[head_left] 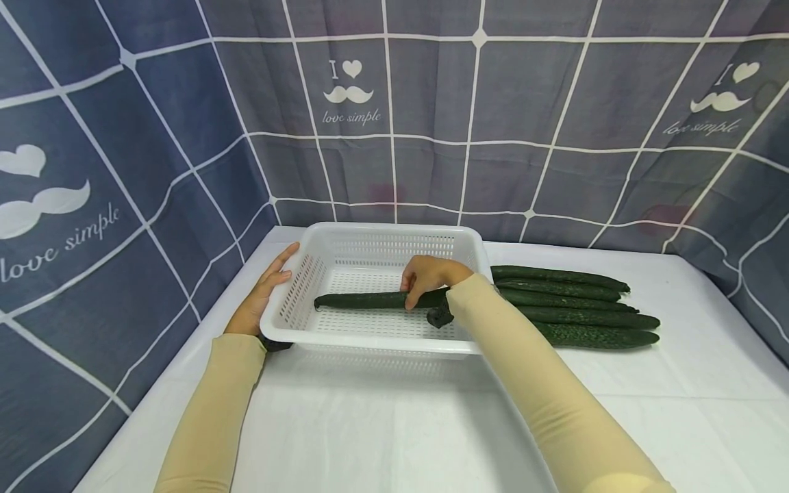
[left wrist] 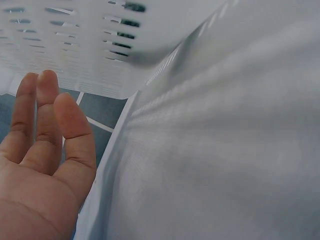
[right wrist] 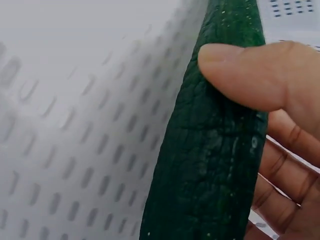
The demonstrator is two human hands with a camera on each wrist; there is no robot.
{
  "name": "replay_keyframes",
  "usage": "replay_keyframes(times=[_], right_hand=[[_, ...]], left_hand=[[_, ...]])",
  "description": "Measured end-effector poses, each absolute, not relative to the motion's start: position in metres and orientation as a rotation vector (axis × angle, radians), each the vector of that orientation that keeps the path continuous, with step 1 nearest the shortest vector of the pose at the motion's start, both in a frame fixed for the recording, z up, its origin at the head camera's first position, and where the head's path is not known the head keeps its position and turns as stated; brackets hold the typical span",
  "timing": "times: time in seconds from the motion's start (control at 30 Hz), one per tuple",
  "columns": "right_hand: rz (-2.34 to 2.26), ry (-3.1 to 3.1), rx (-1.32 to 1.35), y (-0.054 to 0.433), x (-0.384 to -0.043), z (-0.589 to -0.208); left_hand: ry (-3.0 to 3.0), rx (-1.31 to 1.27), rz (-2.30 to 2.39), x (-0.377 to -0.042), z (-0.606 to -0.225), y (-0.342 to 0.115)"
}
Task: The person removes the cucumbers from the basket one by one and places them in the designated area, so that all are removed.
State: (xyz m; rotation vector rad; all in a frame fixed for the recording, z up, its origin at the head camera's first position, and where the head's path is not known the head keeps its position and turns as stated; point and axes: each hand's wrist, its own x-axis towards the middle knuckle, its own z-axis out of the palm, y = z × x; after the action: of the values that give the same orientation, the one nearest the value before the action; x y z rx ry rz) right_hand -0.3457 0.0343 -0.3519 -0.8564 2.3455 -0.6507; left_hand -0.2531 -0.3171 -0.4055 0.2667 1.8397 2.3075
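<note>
A white perforated plastic basket (head_left: 370,339) stands on the table at centre-left in the head view. Inside its walls lies a long dark green cucumber (head_left: 360,300), stretched from left to right. My right hand (head_left: 429,275) grips this cucumber near its middle. In the right wrist view, the thumb (right wrist: 245,75) presses on the bumpy skin of the cucumber (right wrist: 210,160) while the fingers curl behind it. My left hand (head_left: 261,298) rests against the basket's left end. Its fingers (left wrist: 47,117) are extended in the left wrist view, beside the basket's slotted wall (left wrist: 75,60).
Several more cucumbers (head_left: 592,318) lie side by side on the white tablecloth (head_left: 690,370), just right of the basket. My right forearm partly covers their left ends. A grey checked curtain (head_left: 431,171) rises behind the table and along its left and right sides.
</note>
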Motion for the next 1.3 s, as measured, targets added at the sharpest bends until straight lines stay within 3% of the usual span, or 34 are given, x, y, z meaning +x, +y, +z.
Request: replay_keyframes(times=[1.3], right_hand=[[-1.331, 2.507, -0.999, 0.0289, -0.345, -0.3469]], left_hand=[[1.84, 0.258, 2.321, -0.2551, -0.4098, -0.3197]])
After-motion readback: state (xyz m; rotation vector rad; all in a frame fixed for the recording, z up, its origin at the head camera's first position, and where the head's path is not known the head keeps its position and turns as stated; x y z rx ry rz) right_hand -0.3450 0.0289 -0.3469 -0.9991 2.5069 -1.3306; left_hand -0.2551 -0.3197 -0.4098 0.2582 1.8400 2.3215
